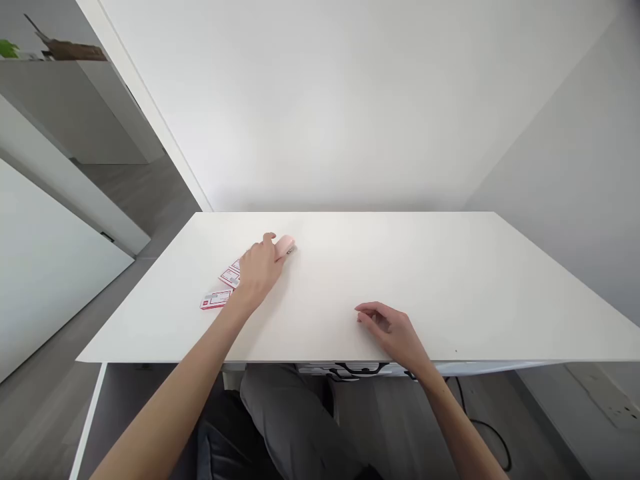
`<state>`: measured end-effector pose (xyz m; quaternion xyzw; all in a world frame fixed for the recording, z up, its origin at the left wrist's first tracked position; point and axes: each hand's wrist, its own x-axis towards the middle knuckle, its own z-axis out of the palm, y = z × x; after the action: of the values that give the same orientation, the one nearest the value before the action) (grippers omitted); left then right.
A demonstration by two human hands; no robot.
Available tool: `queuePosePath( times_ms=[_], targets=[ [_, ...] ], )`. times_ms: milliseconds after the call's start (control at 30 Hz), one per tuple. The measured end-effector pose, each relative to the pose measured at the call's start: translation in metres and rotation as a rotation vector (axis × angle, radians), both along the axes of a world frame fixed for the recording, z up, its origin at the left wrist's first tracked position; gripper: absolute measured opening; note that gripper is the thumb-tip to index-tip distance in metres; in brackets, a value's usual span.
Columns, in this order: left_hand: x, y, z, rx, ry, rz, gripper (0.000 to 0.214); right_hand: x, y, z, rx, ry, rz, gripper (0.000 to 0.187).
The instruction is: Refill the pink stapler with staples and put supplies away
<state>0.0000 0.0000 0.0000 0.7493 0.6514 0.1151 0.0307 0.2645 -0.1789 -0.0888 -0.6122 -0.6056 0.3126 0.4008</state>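
My left hand (259,268) is closed around the near end of a small pink stapler (285,245) on the left part of the white table. The stapler's far end sticks out past my fingers, with a bit of metal along its lower edge. Under and beside my left wrist lie a few flat white boxes with red edges and printed labels; the nearest small box (217,299) shows most of its top, and my hand partly covers the others (231,275). My right hand (393,328) rests near the front edge, fingers loosely curved, thumb apart from them, nothing visible between.
The white tabletop (425,267) meets a white wall at the back. Below its front edge are drawers with black handles (361,368) and my legs. A black cable (493,430) runs across the floor at right. A doorway opens at left.
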Motion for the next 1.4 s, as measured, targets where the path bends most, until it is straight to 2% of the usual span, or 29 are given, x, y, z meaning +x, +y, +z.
queuePosePath(
  times_ms=[100,267,367,467,567,667,767,867,967,1100,1200,1267,1400],
  targets=[
    [0.001,-0.012,0.011,-0.051,-0.210,-0.125,0.038,-0.001,0.000,0.000,-0.001,0.013,0.004,0.032],
    [0.001,-0.034,0.026,-0.223,-0.568,-0.488,0.035,0.000,0.000,0.002,-0.028,0.061,0.005,0.032],
    [0.002,-0.048,0.034,-0.402,-0.723,-0.613,0.034,0.003,0.001,0.011,-0.022,0.174,0.026,0.032],
    [0.004,-0.060,0.039,-0.647,-0.833,-0.681,0.041,0.006,0.003,0.030,0.060,0.264,0.072,0.030],
    [0.009,-0.068,0.036,-0.845,-0.922,-0.753,0.049,0.004,0.006,0.058,0.126,0.281,0.256,0.034],
    [0.016,-0.073,0.025,-0.998,-0.972,-0.858,0.057,-0.002,0.009,0.083,0.153,0.251,0.459,0.049],
    [0.023,-0.077,0.012,-1.093,-1.022,-0.965,0.056,-0.006,0.012,0.097,0.173,0.216,0.625,0.047],
    [0.024,-0.079,0.004,-1.157,-1.053,-0.960,0.061,-0.006,0.013,0.102,0.136,0.150,0.682,0.041],
    [0.022,-0.079,0.001,-1.092,-1.056,-0.925,0.053,-0.003,0.010,0.103,0.165,0.097,0.604,0.035],
    [0.018,-0.082,0.004,-0.746,-1.095,-0.796,0.032,0.002,0.004,0.099,0.238,-0.047,0.410,0.029],
    [0.019,-0.091,0.003,-0.506,-1.008,-0.650,0.032,0.006,0.004,0.091,0.251,-0.186,0.267,0.028],
    [0.023,-0.099,-0.003,-0.386,-0.907,-0.619,0.031,0.007,0.006,0.083,0.263,-0.258,0.202,0.028],
    [0.033,-0.112,-0.028,-0.171,-0.733,-0.682,0.032,0.006,0.010,0.066,0.289,-0.356,0.151,0.031]
  ],
)
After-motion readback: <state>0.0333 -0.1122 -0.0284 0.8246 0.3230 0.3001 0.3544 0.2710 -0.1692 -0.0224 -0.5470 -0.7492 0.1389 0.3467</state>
